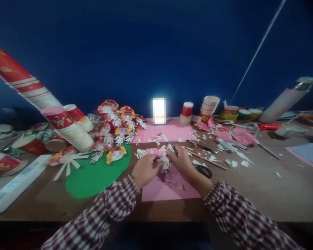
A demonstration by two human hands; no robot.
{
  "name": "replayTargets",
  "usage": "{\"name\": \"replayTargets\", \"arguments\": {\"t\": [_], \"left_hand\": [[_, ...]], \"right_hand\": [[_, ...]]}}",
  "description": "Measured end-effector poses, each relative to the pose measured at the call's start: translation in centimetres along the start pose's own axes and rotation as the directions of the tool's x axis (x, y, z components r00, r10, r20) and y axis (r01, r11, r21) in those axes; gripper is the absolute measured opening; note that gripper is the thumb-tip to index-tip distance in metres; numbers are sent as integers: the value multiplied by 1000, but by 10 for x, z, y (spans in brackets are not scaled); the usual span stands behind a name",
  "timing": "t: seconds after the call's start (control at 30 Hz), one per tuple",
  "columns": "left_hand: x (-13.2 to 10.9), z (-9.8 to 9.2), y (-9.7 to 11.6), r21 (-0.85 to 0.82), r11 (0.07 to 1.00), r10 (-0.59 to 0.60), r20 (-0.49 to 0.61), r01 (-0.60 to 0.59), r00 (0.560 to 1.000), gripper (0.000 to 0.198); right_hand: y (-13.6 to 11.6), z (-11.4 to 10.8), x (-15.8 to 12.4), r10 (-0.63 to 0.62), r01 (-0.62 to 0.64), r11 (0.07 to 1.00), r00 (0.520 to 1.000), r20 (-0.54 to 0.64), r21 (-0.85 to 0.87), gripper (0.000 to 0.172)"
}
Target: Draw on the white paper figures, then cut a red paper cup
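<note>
My left hand (pixel 145 169) pinches a small white paper cut-out figure (pixel 164 162) over a pink paper sheet (pixel 169 189) marked with dark scribbles. My right hand (pixel 182 160) grips a pen (pixel 168 143) with its tip down on the cut-out; the pen's white barrel slants up to the left. Both hands meet at the cut-out in the middle of the brown table (pixel 263 194). Checked red and white sleeves cover both forearms.
A green paper oval (pixel 94 177) lies to the left, with several finished paper figures (pixel 117 128) behind it. Stacks of red and white paper cups (pixel 70 128) lean at left; more cups (pixel 208 107) stand at the back. Scissors (pixel 205 170), sticks and paper scraps lie to the right.
</note>
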State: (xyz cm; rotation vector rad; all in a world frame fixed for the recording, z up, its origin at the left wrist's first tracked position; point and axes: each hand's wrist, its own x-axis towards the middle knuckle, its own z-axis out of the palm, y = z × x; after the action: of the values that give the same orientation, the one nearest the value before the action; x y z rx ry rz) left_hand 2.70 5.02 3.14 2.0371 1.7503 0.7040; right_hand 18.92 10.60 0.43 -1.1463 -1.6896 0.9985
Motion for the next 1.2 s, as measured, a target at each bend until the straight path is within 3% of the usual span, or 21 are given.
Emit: {"name": "replayTargets", "arguments": {"t": [0.13, 0.27, 0.4, 0.47, 0.7, 0.97, 1.03, 1.2], "left_hand": [[18, -10, 2, -388, 921, -64, -47, 41, 997, 31], [41, -13, 9, -693, 720, -141, -81, 46, 987, 34], [54, -4, 20, -881, 463, -192, 9, 99, 981, 31], [57, 2, 28, -916, 382, -230, 32, 121, 973, 29], [61, 16, 46, -955, 238, -252, 112, 174, 961, 36], [52, 8, 48, -954, 233, -227, 135, 188, 964, 36], [44, 2, 44, -963, 191, -189, 156, 192, 970, 37], [26, -7, 30, -979, 81, -125, 178, 189, 976, 34]], "right_hand": [[-7, 0, -2, -42, 45, 997, 998, 39, -64, 22], [-12, 1, -5, -83, 91, 989, 994, 73, -117, 20], [-13, 1, -7, -84, 94, 992, 990, 113, -88, 21], [-14, 2, -7, -73, 77, 997, 988, 139, -25, 27], [-17, 6, -7, 44, -98, 949, 983, 180, 300, 44], [-26, 5, -15, 89, -190, 885, 965, 245, 426, 49], [-30, 4, -18, 113, -270, 834, 937, 330, 480, 50], [-41, 2, -26, 183, -507, 706, 805, 565, 495, 49]]}}
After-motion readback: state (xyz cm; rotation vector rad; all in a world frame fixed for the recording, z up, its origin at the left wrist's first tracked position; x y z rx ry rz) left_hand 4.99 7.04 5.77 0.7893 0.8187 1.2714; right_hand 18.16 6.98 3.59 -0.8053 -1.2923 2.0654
